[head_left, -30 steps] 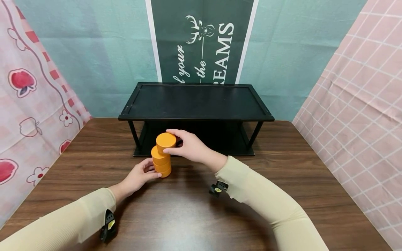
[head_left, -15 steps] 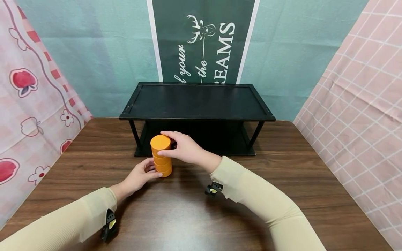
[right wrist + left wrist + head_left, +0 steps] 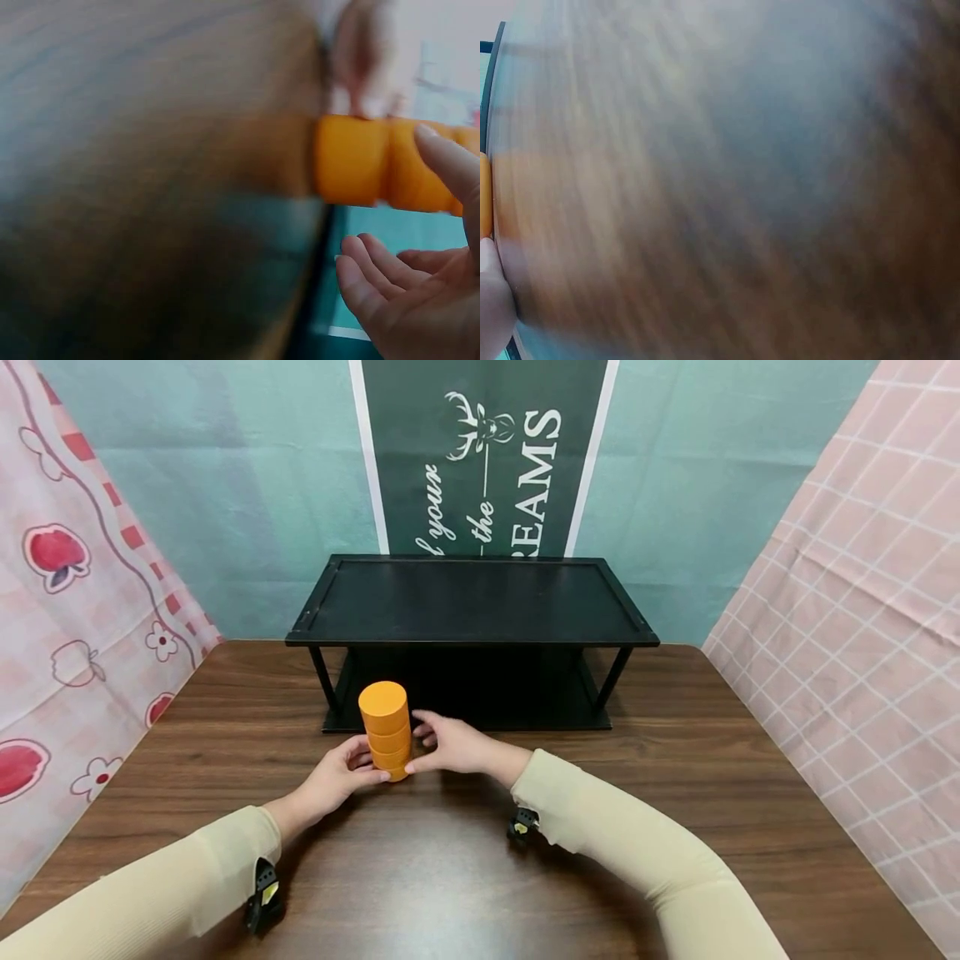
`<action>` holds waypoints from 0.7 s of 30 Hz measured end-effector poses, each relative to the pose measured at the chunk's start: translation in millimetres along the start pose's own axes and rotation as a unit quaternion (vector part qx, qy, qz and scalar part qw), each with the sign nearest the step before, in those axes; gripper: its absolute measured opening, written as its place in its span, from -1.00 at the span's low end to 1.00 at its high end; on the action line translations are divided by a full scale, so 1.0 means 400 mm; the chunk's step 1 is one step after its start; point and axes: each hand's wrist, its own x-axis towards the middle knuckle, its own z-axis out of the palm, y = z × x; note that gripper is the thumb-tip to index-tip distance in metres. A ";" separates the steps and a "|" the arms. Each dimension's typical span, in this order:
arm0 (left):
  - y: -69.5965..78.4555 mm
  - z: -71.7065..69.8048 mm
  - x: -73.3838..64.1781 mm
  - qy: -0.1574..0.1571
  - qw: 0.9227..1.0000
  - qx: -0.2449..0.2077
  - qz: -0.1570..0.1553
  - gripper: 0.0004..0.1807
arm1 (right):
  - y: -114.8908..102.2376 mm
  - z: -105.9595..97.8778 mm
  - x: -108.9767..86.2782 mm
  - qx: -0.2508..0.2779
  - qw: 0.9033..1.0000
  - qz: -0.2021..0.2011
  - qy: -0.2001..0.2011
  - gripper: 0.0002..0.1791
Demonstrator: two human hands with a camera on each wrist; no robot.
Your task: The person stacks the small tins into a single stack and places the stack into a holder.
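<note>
A stack of several short orange cylinders [image 3: 386, 727] stands upright on the table in the head view, their edges nearly in line. My left hand [image 3: 337, 779] holds the lowest part from the left, thumb in front and fingers behind. At the left edge of the left wrist view, a sliver of orange cylinder [image 3: 484, 195] shows above my left thumb. To the right of the stack, my right hand [image 3: 459, 746] has its fingers spread, thumb tip close to the base. In the right wrist view the right fingers are apart from the cylinders [image 3: 352, 161], while the thumb overlaps them.
Close behind the stack stands a black two-tier rack [image 3: 480, 602], its lower shelf in shadow. The brown wooden table [image 3: 465, 877] reaches toward me. Cloth hangs at the back [image 3: 675, 485] and along both sides.
My right hand has set the top cylinder onto the stack, moving it left and into line, then let go and dropped lower on the right side. The left hand has stayed at the base.
</note>
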 end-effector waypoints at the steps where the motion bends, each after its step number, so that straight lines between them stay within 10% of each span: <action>1: 0.000 0.000 -0.001 -0.003 1.000 -0.001 -0.001 -0.39 | 0.009 0.010 0.002 -0.002 1.000 0.001 -0.012 -0.09; 21: 0.032 0.018 0.015 -0.027 0.999 0.030 0.012 -0.41 | 0.044 0.038 -0.006 0.002 0.999 -0.029 0.032 -0.47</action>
